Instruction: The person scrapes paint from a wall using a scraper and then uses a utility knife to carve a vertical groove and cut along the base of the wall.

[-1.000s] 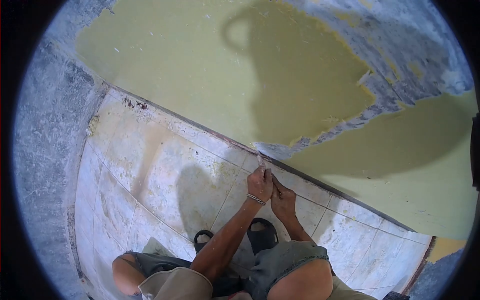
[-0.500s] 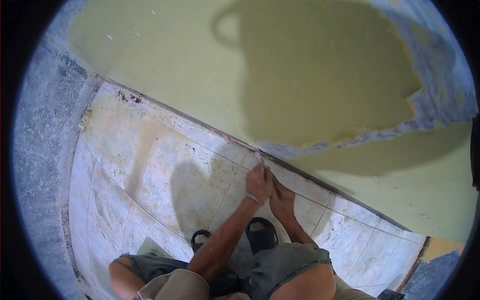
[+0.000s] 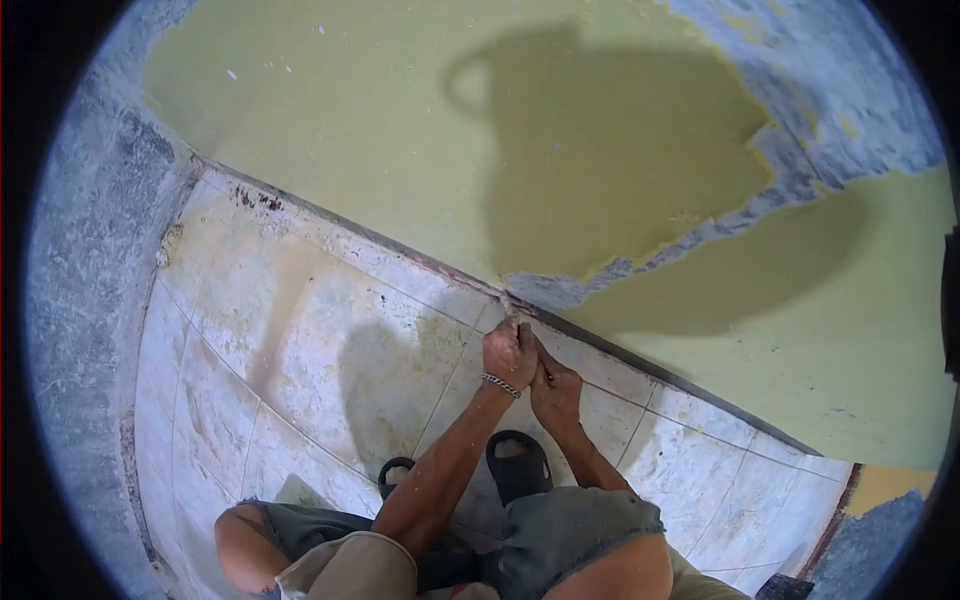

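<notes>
My left hand (image 3: 509, 355), with a chain bracelet (image 3: 500, 384) at its wrist, is closed in a fist near the foot of the wall. A narrow pale piece (image 3: 507, 302) sticks out beyond its fingers to the wall's base; its kind cannot be made out. Right beside it, touching, my right hand (image 3: 556, 388) is closed too, and whatever its fingers grip is hidden. Just above both hands, the yellow-green painted wall (image 3: 330, 150) has a bare grey strip (image 3: 640, 265) with ragged paint edges, running up to the right.
Stained pale floor tiles (image 3: 350, 330) lie under me, with my dark sandal (image 3: 518, 470) close below the hands. A dark joint (image 3: 400, 248) runs along the wall's foot. A rough grey wall (image 3: 90, 260) stands at the left. My shadow falls over the painted wall.
Both hands have shifted slightly left, staying together at the wall's foot. The view has turned a little, so the grey strip now slopes more steeply. The left hand is less blurred.
</notes>
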`<action>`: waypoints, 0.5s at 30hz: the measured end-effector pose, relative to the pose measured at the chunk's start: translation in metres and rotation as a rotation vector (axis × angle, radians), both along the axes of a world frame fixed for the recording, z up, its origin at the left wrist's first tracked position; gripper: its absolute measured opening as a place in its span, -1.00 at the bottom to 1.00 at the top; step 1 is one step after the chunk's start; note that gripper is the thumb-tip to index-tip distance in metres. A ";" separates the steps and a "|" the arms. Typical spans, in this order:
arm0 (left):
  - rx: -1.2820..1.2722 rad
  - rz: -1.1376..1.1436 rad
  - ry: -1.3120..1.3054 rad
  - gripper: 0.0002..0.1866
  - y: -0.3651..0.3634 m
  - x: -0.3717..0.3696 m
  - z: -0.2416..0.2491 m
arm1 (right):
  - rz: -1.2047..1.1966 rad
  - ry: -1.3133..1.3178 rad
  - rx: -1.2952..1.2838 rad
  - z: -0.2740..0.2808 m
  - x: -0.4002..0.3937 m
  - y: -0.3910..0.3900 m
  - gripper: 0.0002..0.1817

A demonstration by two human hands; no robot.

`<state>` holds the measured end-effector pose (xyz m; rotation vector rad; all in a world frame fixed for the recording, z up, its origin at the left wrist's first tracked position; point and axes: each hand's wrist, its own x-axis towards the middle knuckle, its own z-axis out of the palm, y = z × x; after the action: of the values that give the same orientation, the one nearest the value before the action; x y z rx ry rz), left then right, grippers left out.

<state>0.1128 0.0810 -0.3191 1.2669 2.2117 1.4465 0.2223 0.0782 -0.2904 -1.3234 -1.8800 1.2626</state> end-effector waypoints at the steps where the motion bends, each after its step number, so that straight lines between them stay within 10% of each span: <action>1: 0.050 -0.008 0.045 -0.86 0.003 -0.001 0.002 | 0.001 -0.035 0.023 0.004 -0.001 0.001 -0.63; 15: -0.110 -0.079 -0.141 -0.83 0.006 -0.030 0.005 | -0.027 0.000 0.179 -0.009 -0.024 0.008 -0.65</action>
<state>0.0828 0.0872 -0.3140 1.1662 2.0946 1.3230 0.1985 0.0862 -0.2991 -1.2500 -1.9194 1.0539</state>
